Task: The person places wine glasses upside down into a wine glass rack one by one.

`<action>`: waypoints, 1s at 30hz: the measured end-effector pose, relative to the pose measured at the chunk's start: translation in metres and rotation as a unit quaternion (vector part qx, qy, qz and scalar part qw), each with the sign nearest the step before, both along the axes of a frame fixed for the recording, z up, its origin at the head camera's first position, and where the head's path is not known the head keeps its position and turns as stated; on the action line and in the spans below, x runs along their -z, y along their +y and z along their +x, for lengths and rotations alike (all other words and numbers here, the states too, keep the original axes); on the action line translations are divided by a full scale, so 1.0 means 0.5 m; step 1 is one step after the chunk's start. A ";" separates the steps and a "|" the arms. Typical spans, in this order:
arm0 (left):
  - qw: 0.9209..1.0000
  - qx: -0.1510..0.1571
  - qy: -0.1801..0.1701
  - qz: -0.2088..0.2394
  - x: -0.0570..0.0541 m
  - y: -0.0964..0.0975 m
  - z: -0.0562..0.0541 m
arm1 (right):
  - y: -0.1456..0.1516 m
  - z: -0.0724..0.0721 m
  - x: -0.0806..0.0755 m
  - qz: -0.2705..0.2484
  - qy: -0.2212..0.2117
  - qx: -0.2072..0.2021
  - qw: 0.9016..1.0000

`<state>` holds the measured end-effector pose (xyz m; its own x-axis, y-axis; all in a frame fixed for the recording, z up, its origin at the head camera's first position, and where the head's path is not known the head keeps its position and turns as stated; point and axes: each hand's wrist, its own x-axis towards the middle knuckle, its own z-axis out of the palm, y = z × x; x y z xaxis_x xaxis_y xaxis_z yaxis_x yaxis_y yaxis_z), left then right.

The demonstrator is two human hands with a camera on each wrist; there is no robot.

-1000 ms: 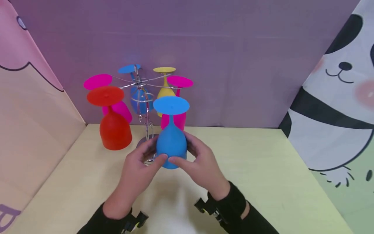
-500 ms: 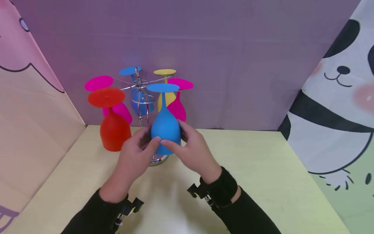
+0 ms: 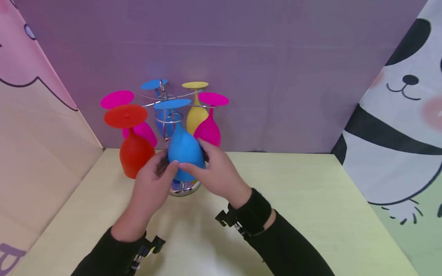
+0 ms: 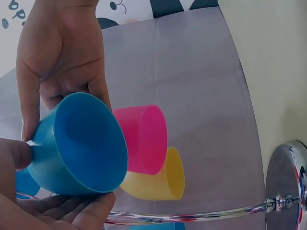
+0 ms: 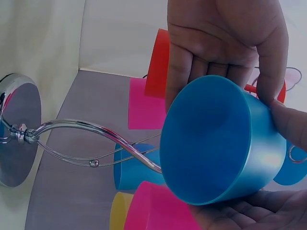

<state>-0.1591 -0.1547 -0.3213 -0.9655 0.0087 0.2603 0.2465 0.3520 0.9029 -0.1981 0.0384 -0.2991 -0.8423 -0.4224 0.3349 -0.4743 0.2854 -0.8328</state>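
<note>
A blue plastic goblet (image 3: 186, 153) is held upside down, its foot at the height of the rack's arms and its stem leaning left. My left hand (image 3: 152, 182) grips the bowl from the left. From the right, my right hand (image 3: 219, 174) grips it too, both thumbs meeting at the front. The open mouth of the goblet (image 4: 91, 143) faces the left wrist camera. Right behind it stands a chrome wire rack (image 3: 188, 190) with a round base. Whether the stem touches a rack arm, I cannot tell.
Around the rack hang upside-down goblets: red (image 3: 135, 155) at front left, magenta (image 3: 146, 132) behind it, blue (image 3: 165, 128) and yellow (image 3: 196, 117) at the back, magenta (image 3: 208, 128) at right. The pale table (image 3: 293, 207) meets a purple backdrop (image 3: 276, 96).
Both hands have carried the blue goblet away from me and leftward to the rack. Its upright stem has tipped to the left. The hanging goblets look unmoved.
</note>
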 end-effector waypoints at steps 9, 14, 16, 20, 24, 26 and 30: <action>1.000 -0.003 0.008 0.013 -0.005 -0.005 0.013 | -0.005 0.004 -0.018 0.026 0.008 -0.004 1.000; 0.999 -0.010 0.036 0.013 0.000 -0.006 0.025 | -0.006 0.014 -0.020 0.031 -0.004 -0.001 1.000; 0.999 -0.013 0.052 0.007 0.003 -0.006 0.028 | -0.006 0.017 -0.019 0.030 -0.001 -0.002 1.000; 0.997 -0.015 0.078 -0.009 0.006 -0.004 0.030 | -0.005 0.022 -0.015 0.019 0.009 -0.004 1.000; 0.994 -0.015 0.104 -0.021 0.007 -0.001 0.030 | 0.000 0.024 -0.009 -0.001 0.020 -0.010 1.000; 0.993 -0.013 0.115 -0.024 0.007 0.001 0.029 | 0.003 0.023 -0.005 -0.008 0.026 -0.014 1.000; 0.992 -0.010 0.121 -0.030 0.007 0.004 0.024 | 0.008 0.016 0.003 -0.015 0.038 -0.019 0.999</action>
